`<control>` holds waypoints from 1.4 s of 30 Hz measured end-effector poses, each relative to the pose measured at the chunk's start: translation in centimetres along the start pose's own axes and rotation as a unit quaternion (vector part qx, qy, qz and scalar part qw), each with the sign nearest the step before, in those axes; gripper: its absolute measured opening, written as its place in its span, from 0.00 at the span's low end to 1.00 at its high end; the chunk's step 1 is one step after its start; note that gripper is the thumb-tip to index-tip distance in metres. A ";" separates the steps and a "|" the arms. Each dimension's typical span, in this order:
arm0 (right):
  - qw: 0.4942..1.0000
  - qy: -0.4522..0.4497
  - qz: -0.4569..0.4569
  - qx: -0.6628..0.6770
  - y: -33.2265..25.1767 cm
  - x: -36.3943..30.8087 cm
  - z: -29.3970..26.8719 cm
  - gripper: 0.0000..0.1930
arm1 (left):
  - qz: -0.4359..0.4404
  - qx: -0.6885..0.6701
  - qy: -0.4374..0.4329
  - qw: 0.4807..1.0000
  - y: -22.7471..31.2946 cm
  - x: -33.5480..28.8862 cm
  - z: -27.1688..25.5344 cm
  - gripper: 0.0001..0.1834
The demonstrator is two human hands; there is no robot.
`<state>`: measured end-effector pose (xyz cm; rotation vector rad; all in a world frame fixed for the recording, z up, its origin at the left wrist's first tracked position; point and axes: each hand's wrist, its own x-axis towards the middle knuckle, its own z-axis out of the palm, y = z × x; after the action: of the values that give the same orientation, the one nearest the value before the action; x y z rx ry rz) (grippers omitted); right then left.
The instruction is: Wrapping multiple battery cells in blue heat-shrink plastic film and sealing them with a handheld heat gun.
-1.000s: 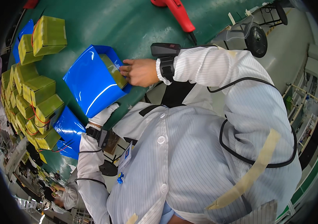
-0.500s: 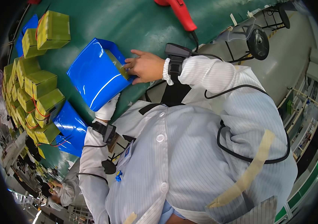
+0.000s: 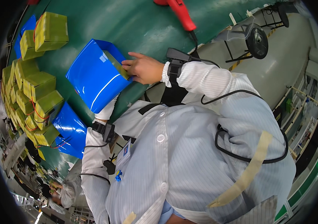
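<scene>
A glossy blue plastic sleeve (image 3: 91, 76) is tilted over the green bench in front of me, its open end toward the right. Inside that opening shows the edge of a yellow-green wrapped block (image 3: 115, 64). My right hand (image 3: 146, 70) rests its middle fingertips against the block at the sleeve's mouth, with the uppermost finger stretched out apart from them. The left forearm (image 3: 93, 155) reaches up to the sleeve's lower side. My left hand is hidden behind the blue plastic, so its fingers do not show.
Several yellow-green blocks (image 3: 39, 85) with red and black wires are stacked at the left. Another blue sleeve (image 3: 69, 128) lies beside them. A red heat gun (image 3: 181, 14) with a cord lies at the top of the green bench (image 3: 132, 28). A black stool (image 3: 257, 41) stands beyond its edge.
My right hand's fingers have drawn closer together at the sleeve's opening, and the hand has shifted slightly. The sleeve stays almost in place.
</scene>
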<state>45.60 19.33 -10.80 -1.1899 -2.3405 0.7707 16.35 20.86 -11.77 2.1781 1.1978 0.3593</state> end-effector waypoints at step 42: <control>0.976 -0.120 -0.055 -0.173 5.3 -2.7 -3.6 0.15 | 0.047 -0.047 0.146 0.987 -0.3 -0.5 0.0 0.15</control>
<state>52.42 20.74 -11.67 -1.1402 -2.8020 0.5046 15.88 20.56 -11.90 2.1558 1.2062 0.7825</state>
